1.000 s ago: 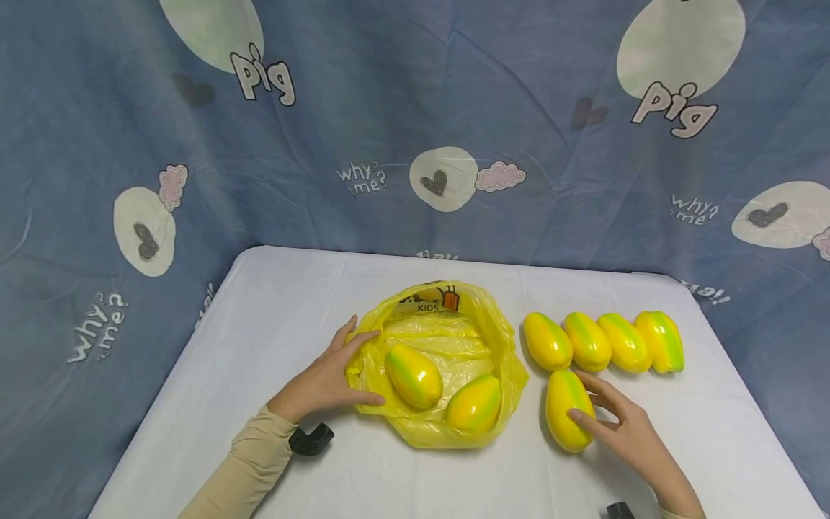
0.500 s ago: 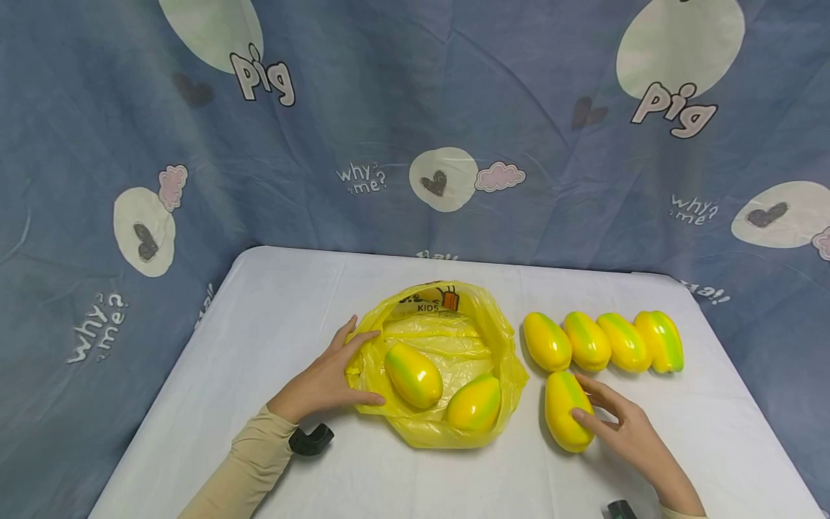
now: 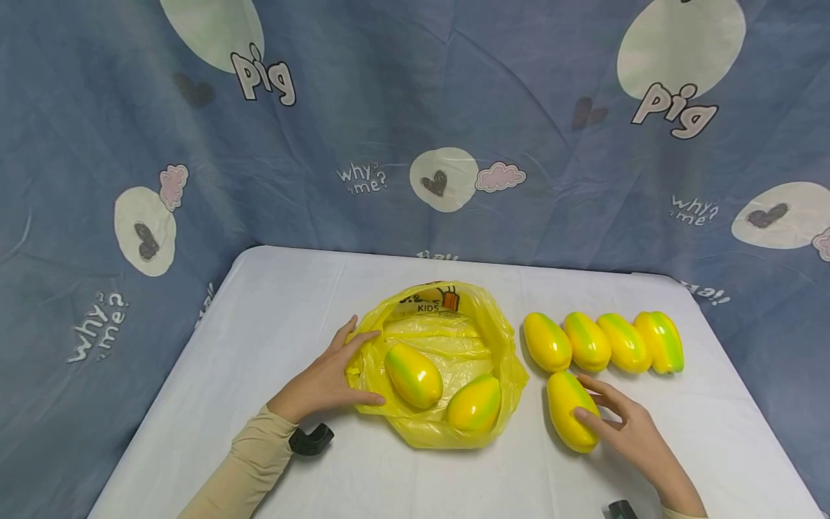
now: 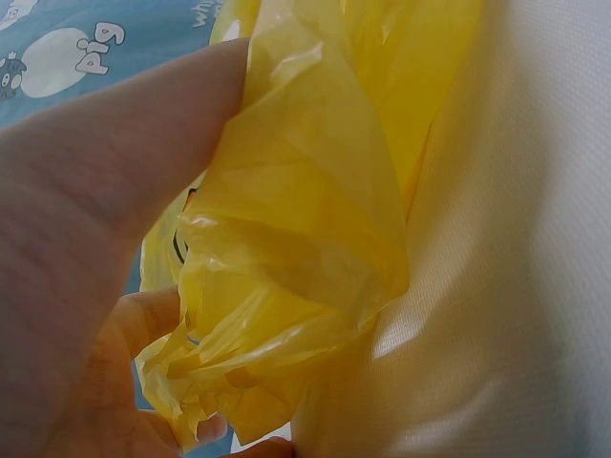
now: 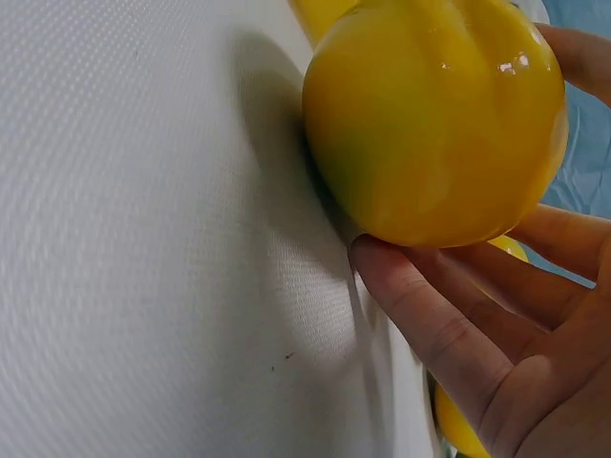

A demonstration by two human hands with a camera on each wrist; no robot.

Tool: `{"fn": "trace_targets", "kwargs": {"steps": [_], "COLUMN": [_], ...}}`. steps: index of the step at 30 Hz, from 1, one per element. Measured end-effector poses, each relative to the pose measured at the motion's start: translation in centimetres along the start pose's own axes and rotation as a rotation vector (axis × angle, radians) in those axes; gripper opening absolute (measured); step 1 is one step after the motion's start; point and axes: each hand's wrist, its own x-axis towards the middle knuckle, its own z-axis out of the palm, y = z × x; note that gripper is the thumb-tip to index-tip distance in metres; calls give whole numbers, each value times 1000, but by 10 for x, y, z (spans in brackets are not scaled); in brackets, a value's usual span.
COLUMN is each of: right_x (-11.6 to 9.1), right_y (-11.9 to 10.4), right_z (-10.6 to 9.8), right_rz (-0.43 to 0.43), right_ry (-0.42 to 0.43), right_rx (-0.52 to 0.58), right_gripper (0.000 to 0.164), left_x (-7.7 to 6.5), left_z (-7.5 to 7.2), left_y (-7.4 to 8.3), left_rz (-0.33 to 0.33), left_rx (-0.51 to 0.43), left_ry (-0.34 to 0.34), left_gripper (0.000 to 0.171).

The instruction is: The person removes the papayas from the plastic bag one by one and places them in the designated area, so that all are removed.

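Observation:
A yellow plastic bag (image 3: 424, 431) lies with its mouth wide, printed "KIDS" inside the back wall. Two yellow-green papayas, one left (image 3: 413, 376) and one right (image 3: 475, 404), rest in it. My left hand (image 3: 327, 382) holds the bag's left edge, thumb toward the front; in the left wrist view crumpled yellow film (image 4: 286, 200) hides part of the fingers. To the right of the bag, my right hand (image 3: 619, 425) grips another papaya (image 3: 570, 411) from its right side, thumb on top. The right wrist view shows this papaya (image 5: 434, 124) close against the white cloth, fingertips at its underside.
Several more papayas (image 3: 590, 341) lie in a slanted row behind the right hand, the nearest end close to the held one. Black wrist pieces show by the left sleeve (image 3: 311, 440) and at the bottom edge (image 3: 622, 509). A printed blue curtain (image 3: 324, 216) hangs behind the white-covered table (image 3: 292, 288).
The papaya in my right hand has tilted slightly, its near end shifting a little to the right with the hand. The left hand and the bag have stayed still.

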Motion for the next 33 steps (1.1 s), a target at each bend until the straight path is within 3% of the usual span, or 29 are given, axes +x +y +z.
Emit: {"fn": "trace_targets", "kwargs": {"steps": [18,27,33], "right_x": [-2,-2,3], "right_y": [0,-5,-14], "right_z": [-8,-17,-19], "right_rz": [3,-127,-164], "right_ry": [38,204,287], "right_rx": [12,-9,-16], "right_gripper": [71,61,60], "left_x": [0,-1,-1], "left_z": [0,0,0], "left_y": [-1,-1,0], "left_rz": [4,9,12], "left_rx": [6,-1,4], "left_ry": [5,7,10], "left_gripper": [110,110,110]}}
